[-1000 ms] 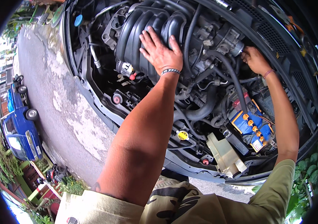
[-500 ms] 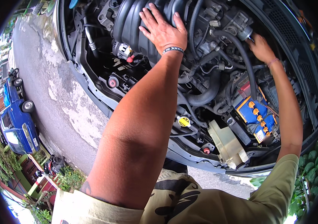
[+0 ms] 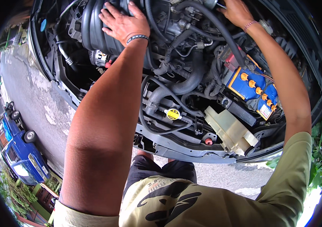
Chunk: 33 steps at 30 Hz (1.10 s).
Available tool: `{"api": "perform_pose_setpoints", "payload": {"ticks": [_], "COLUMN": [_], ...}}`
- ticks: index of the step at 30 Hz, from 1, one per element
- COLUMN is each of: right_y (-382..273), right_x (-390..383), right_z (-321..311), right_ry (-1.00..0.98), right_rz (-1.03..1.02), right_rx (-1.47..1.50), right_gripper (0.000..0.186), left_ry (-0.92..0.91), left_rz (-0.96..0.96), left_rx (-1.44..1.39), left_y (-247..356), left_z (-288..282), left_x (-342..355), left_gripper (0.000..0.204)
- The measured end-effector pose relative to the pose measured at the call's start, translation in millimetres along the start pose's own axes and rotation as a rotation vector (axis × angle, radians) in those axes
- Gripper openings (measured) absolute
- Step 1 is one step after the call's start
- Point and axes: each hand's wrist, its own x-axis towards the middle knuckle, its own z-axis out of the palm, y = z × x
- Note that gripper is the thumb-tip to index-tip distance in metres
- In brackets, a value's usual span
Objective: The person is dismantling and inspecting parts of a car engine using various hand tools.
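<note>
With fingers spread, my left hand (image 3: 128,25) lies flat on the black ribbed intake manifold (image 3: 92,28) of a car engine. My right hand (image 3: 238,15) is at the upper edge of the view, its fingers closed around a thin shiny metal tool (image 3: 222,5). The tool's exact kind cannot be made out. Its tip is beside a silvery round metal part (image 3: 211,3), cut off by the picture's edge. A thick black hose (image 3: 227,32) curves down just left of my right hand. My right forearm passes over the area beside the battery.
A battery (image 3: 240,81) with a blue top and orange caps sits at the right. Nearer are a translucent plastic reservoir (image 3: 229,130) and a yellow-topped radiator cap (image 3: 173,114). A ribbed hose (image 3: 185,85) bends between engine and radiator. A blue pickup truck (image 3: 24,155) stands across the road.
The view has shifted, so the engine bay and both hands appear higher and farther left. My left hand stays on the manifold, and my right hand stays by the silvery part.
</note>
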Motion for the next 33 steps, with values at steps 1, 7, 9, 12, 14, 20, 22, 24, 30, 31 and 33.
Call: {"api": "perform_pose_setpoints", "payload": {"ticks": [1,7,9,12,14,20,22,24,30,31,33], "right_y": [10,7,77,86,34,34,30,28,33,44,105], "right_x": [-2,2,30,39,15,-11,-15,-19,12,21,58], "right_z": [7,-5,27,34,7,10,10,9,21,27,47], "right_ry": [0.028,-0.138,-0.2,-0.418,-0.123,0.097,0.148,0.231,-0.11,-0.115,-0.489], "right_rz": [0.016,0.014,-0.283,-0.229,-0.11,-0.135,-0.145,-0.2,-0.068,-0.065,-0.447], "right_rx": [-0.02,0.032,-0.214,0.349,0.096,-0.022,-0.041,-0.029,0.031,0.03,-0.316], "right_gripper": [0.046,0.033,0.026,0.023,0.02,0.027,0.03,0.036,0.029,0.029,0.028], "left_ry": [-0.011,-0.005,-0.032,-0.039,-0.038,-0.058,-0.059,-0.063,-0.061,-0.067,-0.084], "left_rz": [-0.011,-0.043,-0.054,-0.05,-0.052,-0.053,-0.054,-0.064,-0.065,-0.067,-0.075], "left_rx": [0.005,-0.045,-0.08,-0.035,-0.022,-0.011,-0.004,0.009,0.008,0.007,-0.048], "left_y": [3,4,17,7,4,12,10,9,8,10,23], "left_z": [4,5,9,8,-4,2,1,0,-4,-3,8], "left_x": [-4,-4,-13,-8,1,-6,-6,-6,-3,-5,-16], "left_gripper": [0.073,0.076,0.076,0.075,0.074,0.073,0.073,0.073,0.072,0.072,0.072]}}
